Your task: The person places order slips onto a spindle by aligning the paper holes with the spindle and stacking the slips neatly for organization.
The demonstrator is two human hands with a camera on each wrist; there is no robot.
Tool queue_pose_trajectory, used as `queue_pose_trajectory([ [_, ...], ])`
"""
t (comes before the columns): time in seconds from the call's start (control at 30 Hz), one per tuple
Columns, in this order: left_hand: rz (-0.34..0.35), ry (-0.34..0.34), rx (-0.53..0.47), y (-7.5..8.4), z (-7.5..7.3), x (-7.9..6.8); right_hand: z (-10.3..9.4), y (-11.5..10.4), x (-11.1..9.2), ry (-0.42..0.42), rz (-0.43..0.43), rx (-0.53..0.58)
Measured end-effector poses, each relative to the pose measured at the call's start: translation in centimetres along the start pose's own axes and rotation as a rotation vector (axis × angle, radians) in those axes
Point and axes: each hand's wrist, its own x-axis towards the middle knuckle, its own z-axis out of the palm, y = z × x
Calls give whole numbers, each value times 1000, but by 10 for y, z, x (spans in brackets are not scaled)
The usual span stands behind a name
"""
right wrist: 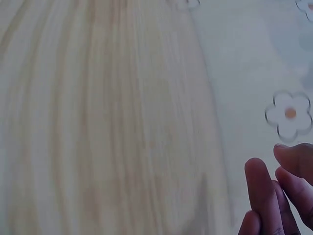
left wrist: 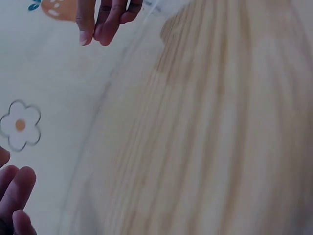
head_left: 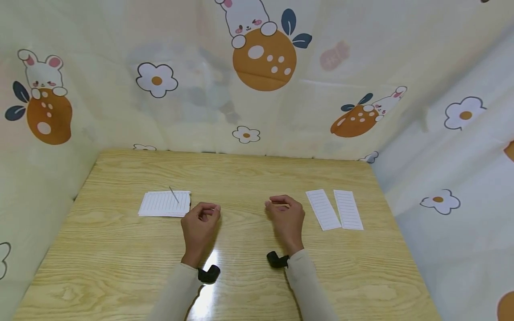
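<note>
My left hand [head_left: 201, 227] is over the middle left of the wooden table, fingers loosely bent with nothing between them. Just beyond it lies a small stack of lined white paper cards [head_left: 160, 205], with a thin grey stick [head_left: 174, 195] slanting across its far edge. On the other side, my right hand [head_left: 288, 223] is held the same way and grips nothing. To its right are two lined white cards [head_left: 323, 209] lying side by side, the near ends almost meeting. Fingers of the right hand [right wrist: 274, 196] show relaxed in the right wrist view.
The wood-grain table [head_left: 241, 178] runs back to a patterned curtain [head_left: 192, 116] printed with rabbits, oranges and flowers. More of this cloth hangs along the left and right sides. A black wrist camera [head_left: 209, 274] sits on the left wrist, another black camera [head_left: 277, 259] on the right.
</note>
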Motion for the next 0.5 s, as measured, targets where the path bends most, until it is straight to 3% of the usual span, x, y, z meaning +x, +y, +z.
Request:
queue_pose_trajectory([
  [0.5,29,-210,-56,18,60,-7,-68,33,-4,242,83,-7],
])
